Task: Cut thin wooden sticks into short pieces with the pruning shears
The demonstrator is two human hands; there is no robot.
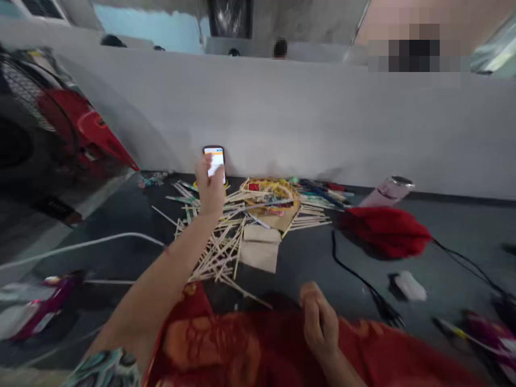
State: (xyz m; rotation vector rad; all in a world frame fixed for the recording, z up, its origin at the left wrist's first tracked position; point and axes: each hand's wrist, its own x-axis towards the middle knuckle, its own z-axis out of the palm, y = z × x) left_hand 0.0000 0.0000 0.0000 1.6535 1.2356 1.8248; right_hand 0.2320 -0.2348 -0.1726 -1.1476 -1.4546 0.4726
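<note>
My left hand (210,191) reaches forward, its fingers apart in front of a lit phone (216,158) that leans against the white partition. Whether a fingertip touches the screen, I cannot tell. My right hand (318,317) is curled closed at the near table edge, above red cloth on my lap; the inside of its fist is hidden. Between the hands lie many thin pale sticks (220,247) in a crossed heap, partly behind my left forearm. A folded piece of brown paper (260,250) rests beside them.
Behind the sticks are yellow string (278,188) and some pens (322,193). To the right lie a pink bottle (389,191), a red pouch (387,231), a black cable (358,277) and a white lump (410,286). Purple tools (48,303) sit at both sides.
</note>
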